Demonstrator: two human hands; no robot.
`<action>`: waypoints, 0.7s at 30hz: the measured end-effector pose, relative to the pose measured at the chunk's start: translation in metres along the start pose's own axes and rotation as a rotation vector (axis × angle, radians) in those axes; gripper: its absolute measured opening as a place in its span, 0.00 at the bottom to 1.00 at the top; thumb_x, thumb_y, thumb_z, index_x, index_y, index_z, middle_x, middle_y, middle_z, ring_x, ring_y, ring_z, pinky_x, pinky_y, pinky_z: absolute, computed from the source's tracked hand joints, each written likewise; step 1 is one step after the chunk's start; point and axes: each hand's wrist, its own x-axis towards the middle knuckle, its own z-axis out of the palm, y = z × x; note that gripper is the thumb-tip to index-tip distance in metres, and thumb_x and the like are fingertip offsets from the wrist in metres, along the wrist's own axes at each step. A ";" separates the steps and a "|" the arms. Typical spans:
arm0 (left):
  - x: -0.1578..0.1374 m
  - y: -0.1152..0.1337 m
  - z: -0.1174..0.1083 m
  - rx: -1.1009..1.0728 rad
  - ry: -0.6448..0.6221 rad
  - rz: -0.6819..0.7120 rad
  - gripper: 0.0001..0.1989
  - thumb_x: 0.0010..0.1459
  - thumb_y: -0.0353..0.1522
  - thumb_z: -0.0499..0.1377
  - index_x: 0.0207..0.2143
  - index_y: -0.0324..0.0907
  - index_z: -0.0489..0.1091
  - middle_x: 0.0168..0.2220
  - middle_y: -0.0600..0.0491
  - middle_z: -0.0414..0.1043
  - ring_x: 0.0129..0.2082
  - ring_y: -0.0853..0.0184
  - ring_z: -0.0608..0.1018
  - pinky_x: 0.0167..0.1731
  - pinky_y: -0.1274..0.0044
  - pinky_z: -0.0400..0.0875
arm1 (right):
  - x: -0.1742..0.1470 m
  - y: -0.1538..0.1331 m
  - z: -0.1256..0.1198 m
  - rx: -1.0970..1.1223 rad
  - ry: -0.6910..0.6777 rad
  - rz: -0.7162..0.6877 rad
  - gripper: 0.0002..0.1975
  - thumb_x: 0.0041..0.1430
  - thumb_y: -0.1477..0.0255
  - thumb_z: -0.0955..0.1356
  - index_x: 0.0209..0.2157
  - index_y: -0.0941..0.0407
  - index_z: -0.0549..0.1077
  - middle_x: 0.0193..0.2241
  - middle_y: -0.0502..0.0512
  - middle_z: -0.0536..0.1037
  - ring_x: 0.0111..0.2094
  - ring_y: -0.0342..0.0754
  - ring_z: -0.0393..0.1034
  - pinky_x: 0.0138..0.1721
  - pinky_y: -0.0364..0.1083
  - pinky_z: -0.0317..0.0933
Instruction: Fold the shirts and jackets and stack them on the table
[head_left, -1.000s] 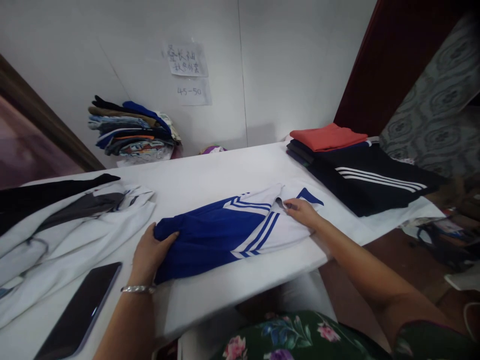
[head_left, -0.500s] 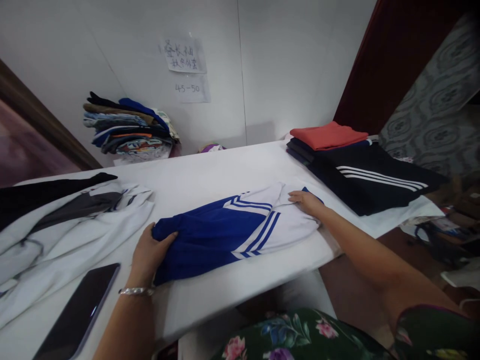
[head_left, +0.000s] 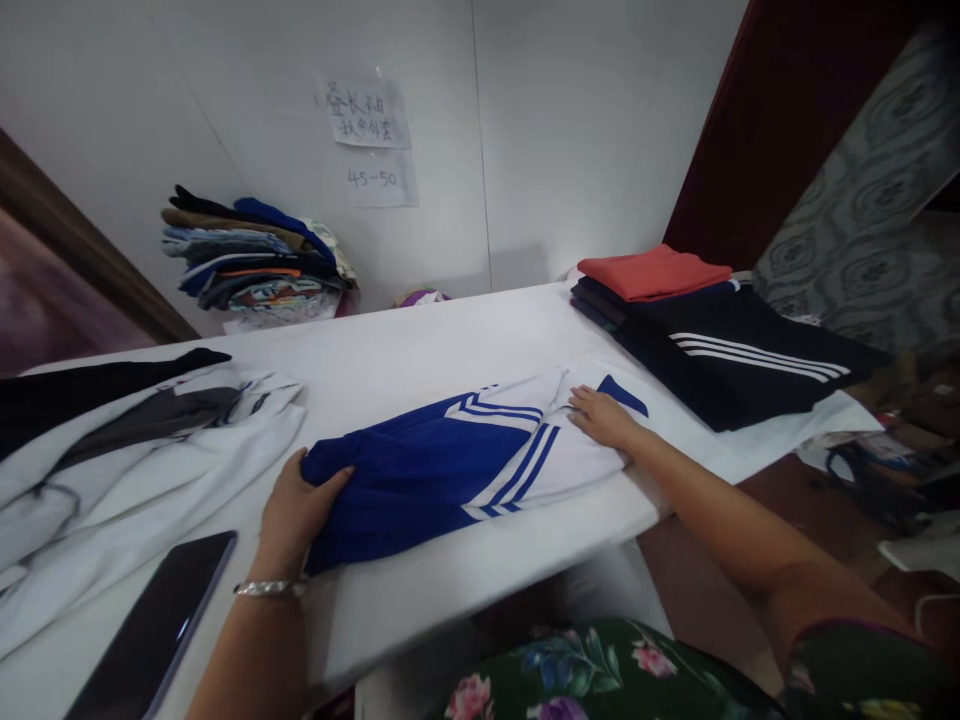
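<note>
A blue and white long shirt (head_left: 427, 465) with chevron stripes lies folded lengthwise on the white table (head_left: 390, 610). At its blue left end is my left hand (head_left: 300, 500), the thumb on top of the cloth and the fingers curled around the edge, partly hidden. My right hand (head_left: 604, 418) rests flat on the white part at the right, fingers stretched out. Just beyond those fingers a blue collar tip (head_left: 624, 395) shows.
A black phone (head_left: 161, 620) and a loose white and grey garment (head_left: 187, 460) lie at left. Behind them stands a clothes pile (head_left: 255, 250). Folded black clothes (head_left: 750, 350) with a red garment (head_left: 652, 272) on top sit at right. Paper notes (head_left: 371, 130) hang on the wall.
My right hand has slid slightly left over the white cloth, uncovering more of the blue collar tip. My left hand stays at the blue end.
</note>
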 end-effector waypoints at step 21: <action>-0.009 0.000 -0.003 -0.138 0.001 -0.058 0.52 0.45 0.51 0.63 0.65 0.36 0.47 0.60 0.36 0.59 0.58 0.51 0.66 0.56 0.65 0.61 | 0.027 -0.147 0.030 0.088 -0.058 -0.368 0.30 0.62 0.53 0.57 0.61 0.53 0.60 0.63 0.62 0.56 0.64 0.59 0.46 0.61 0.63 0.39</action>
